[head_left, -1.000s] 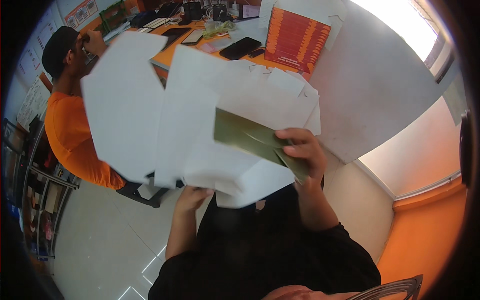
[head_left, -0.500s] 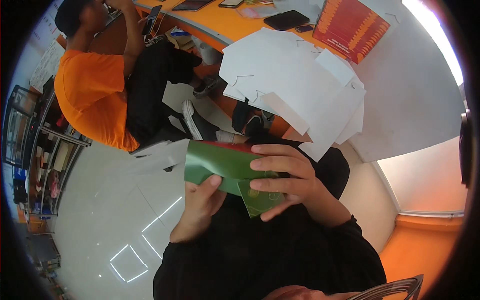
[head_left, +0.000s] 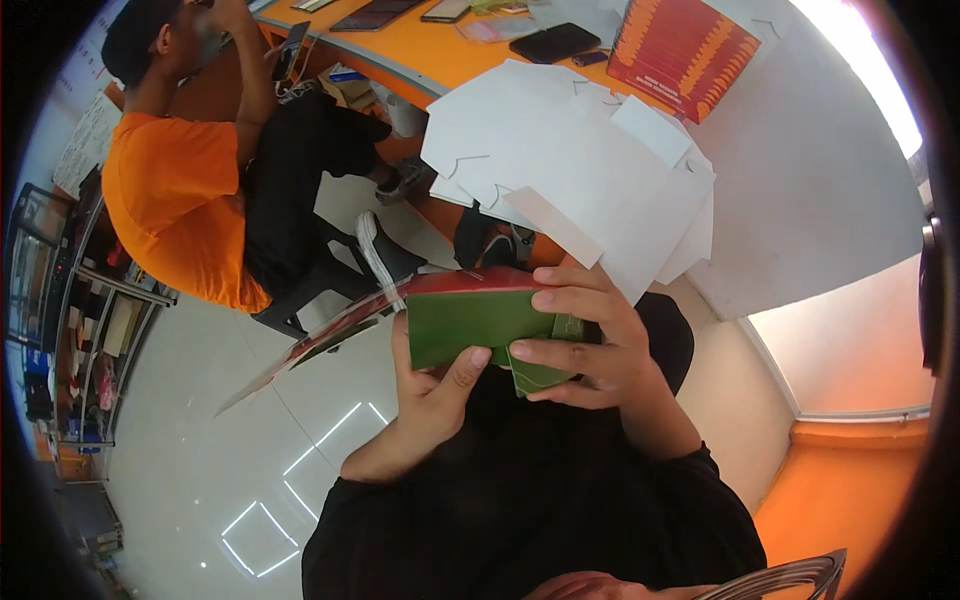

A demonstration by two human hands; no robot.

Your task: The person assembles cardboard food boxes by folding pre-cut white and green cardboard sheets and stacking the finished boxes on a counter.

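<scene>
Above my lap I hold a red and green printed card sheet (head_left: 462, 328) with folded panels. A plain green panel faces me, and a red part runs along the top and stretches out to the left, seen nearly edge-on. My left hand (head_left: 432, 402) closes on the lower left of the green panel, thumb in front and fingers mostly behind. My right hand (head_left: 605, 350) grips the right end, its fingers lying across a smaller green flap with thin gold lines. The back of the card is hidden.
Beyond my hands, white die-cut sheets (head_left: 560, 140) lie piled on the orange table (head_left: 410, 45). A red printed card piece (head_left: 685, 60) and a black phone (head_left: 555, 43) are behind them. A person in an orange shirt (head_left: 170, 200) sits at left, near a shelf (head_left: 110, 320).
The card has moved a little right and its green panel now faces me squarely. Its left part, blurred before, now shows its red side. The right-hand flap is tucked higher.
</scene>
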